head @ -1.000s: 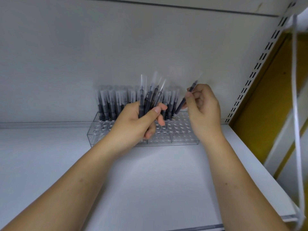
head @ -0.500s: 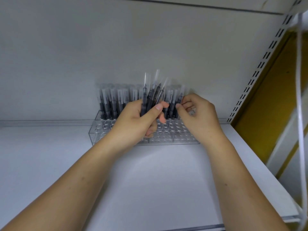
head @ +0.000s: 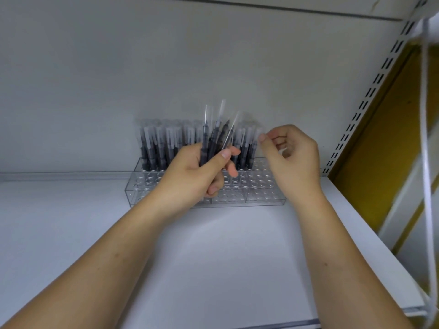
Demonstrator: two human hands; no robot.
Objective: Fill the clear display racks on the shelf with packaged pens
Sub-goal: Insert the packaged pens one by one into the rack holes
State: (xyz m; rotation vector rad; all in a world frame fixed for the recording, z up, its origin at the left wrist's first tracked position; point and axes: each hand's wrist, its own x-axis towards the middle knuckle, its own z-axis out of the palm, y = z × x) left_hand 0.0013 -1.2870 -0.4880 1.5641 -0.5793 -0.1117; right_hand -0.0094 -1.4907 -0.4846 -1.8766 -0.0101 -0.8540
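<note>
Head view, mid-fill: holding bundle of packaged pens (head: 215,141) in left grip (head: 197,172), over clear rack (head: 263,198) on shelf (head: 213,257), with right grip (head: 292,157) curled at rightmost racked pen (head: 249,150); cannot tell if pinching. Next: pulling one pen, seating upright in free hole.

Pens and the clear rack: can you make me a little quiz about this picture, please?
1. True or false: the left hand grips a bunch of packaged pens.
2. Where in the clear rack are the standing pens? A) at the back B) at the front C) lying across the top
3. Fill in: the rack sits on a white ____.

Key: 1 true; 2 A; 3 shelf.
</note>
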